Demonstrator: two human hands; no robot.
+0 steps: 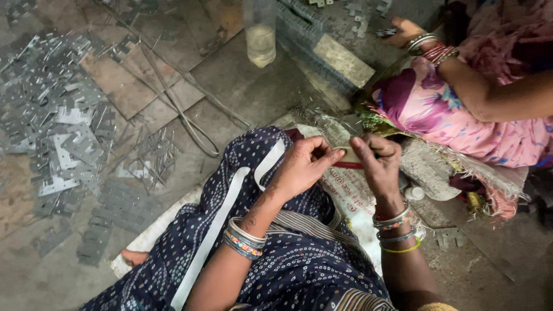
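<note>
A dark navy cloth [299, 270] dotted with small white specks and edged by a white band was seen at six o'clock. Silver and multicoloured bangles [245, 237] were worn at seven o'clock, a yellow one [401, 249] at five. Pink fabric [455, 121] with magenta flowers was spread at two o'clock. Dull grey metal plates [63, 132] were heaped at nine o'clock.

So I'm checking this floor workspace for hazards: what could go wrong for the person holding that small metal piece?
The thin flat metal piece is pinched between bare left hand and right hand; an edge might cut the fingers. The heap of grey stamped metal plates and loose thin metal rods lie near a bare foot, which could get pricked.
</note>
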